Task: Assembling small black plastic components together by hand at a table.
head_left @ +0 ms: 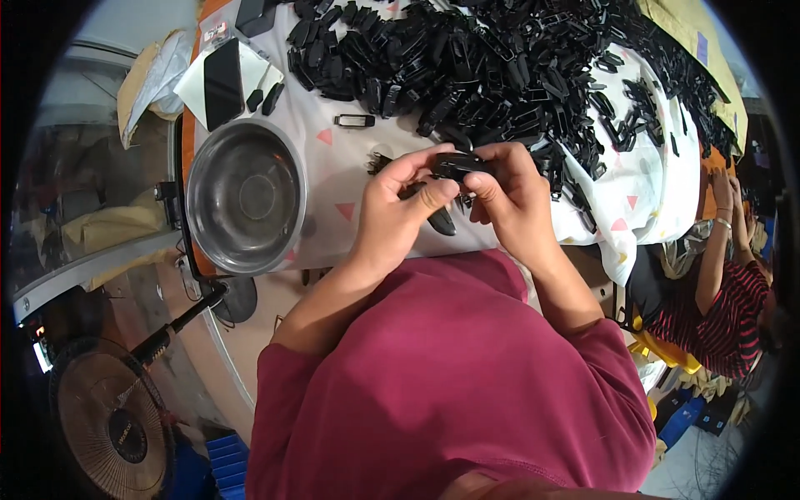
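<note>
The left hand (400, 204) and right hand (518, 192) together pinch one black plastic casing (457, 165) above the cloth's near side, fingertips hiding its ends. One dark curved piece (442, 222) shows beneath, partly covered; whether it is held I cannot tell. Beyond: one steel bowl (247, 196), one lone rectangular frame (354, 121), and a casing heap (467, 67), uncountable, cut off above.
</note>
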A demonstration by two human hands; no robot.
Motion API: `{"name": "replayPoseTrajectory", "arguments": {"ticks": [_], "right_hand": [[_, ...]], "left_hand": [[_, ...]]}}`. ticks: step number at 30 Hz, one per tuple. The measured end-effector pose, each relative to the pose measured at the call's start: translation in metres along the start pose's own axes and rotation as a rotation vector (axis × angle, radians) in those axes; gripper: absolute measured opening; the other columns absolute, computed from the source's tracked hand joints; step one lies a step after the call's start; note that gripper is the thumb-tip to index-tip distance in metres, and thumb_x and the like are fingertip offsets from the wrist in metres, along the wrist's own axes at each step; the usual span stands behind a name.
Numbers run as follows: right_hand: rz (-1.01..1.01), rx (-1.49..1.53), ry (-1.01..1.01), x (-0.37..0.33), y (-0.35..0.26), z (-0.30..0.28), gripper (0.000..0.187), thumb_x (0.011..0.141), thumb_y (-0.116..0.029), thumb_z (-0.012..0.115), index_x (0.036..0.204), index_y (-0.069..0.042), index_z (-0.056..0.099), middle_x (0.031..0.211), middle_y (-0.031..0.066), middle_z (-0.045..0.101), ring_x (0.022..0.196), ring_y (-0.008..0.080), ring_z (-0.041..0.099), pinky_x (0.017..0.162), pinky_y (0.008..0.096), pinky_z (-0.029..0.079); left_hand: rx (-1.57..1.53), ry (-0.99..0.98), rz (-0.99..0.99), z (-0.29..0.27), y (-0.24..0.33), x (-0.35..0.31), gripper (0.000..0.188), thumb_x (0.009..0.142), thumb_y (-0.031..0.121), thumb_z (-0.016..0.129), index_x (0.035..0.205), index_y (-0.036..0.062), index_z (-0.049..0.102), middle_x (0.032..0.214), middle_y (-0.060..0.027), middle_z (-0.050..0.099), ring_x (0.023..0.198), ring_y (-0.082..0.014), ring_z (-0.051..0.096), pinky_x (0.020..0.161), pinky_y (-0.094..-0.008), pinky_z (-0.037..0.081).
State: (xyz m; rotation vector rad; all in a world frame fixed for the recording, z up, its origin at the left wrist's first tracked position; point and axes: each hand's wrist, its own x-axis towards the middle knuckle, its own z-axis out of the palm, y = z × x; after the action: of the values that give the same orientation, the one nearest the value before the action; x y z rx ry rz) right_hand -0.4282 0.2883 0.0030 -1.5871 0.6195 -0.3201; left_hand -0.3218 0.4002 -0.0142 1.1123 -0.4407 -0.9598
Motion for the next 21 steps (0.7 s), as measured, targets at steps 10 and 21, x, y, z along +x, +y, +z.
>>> {"name": "replayPoseTrajectory", "arguments": {"ticks": [10, 21], "right_hand": [[-0.362, -0.353, -0.168, -0.015, 0.005, 0.024, 0.026, 0.076, -0.016, 0.066, 0.091, 0.002, 0.053, 0.075, 0.0121, 0.063, 0.064, 0.0168, 0.062, 0.055, 0.0253, 0.047], [-0.572, -0.907, 0.027, 0.053, 0.026, 0.044, 0.015, 0.074, -0.013, 0.06, 0.087, -0.005, 0.06, 0.085, 0.0098, 0.061, 0.065, 0.0286, 0.06, 0.055, 0.0354, 0.048]], "left_hand": [[0.189, -0.095, -0.062, -0.047, 0.025, -0.029, 0.027, 0.077, 0.015, 0.064, 0.098, -0.0026, 0.059, 0.081, -0.0072, 0.061, 0.068, -0.0115, 0.056, 0.062, -0.0228, 0.044], [1.762, 0.264, 0.627, -0.106, 0.051, -0.018, 0.017, 0.075, 0.013, 0.056, 0.09, 0.0067, 0.061, 0.097, -0.0081, 0.059, 0.093, -0.0239, 0.053, 0.08, -0.0383, 0.041]]}}
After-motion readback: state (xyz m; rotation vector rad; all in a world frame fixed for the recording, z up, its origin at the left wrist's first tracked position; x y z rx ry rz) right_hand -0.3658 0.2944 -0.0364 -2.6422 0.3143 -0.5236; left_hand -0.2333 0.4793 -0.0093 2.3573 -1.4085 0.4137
